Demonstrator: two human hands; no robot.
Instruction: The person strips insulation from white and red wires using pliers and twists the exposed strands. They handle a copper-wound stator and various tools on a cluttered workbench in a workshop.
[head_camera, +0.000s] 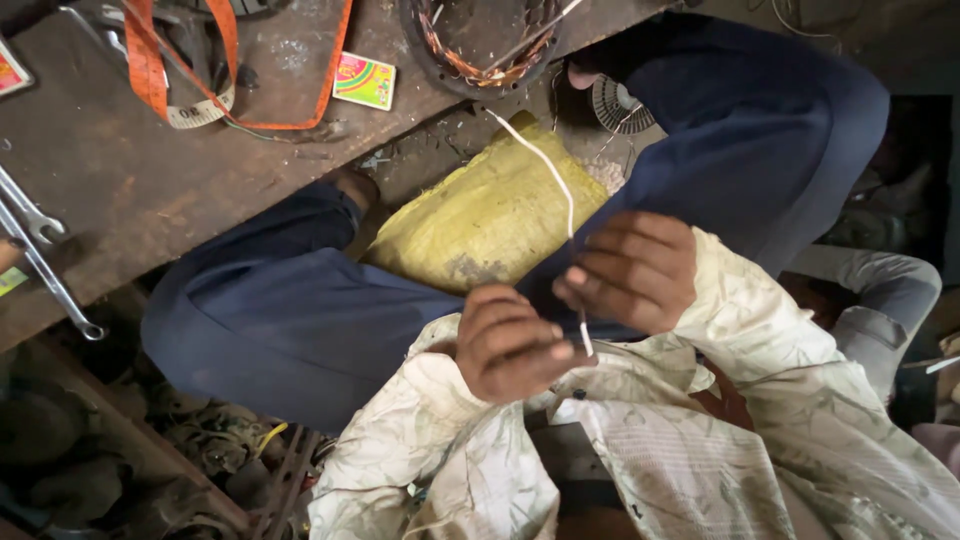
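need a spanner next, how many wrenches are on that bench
2, both at the left edge of the rusty bench: one wrench lying higher up, and a longer wrench just below it, its ring end towards the bench's lower edge. More may lie out of view to the left.

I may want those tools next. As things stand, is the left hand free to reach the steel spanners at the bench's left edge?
Probably not at once: the left hand pinches the thin white cord with the right hand, and the steel spanners lie far across the rusty brown bench, though nothing blocks the path.
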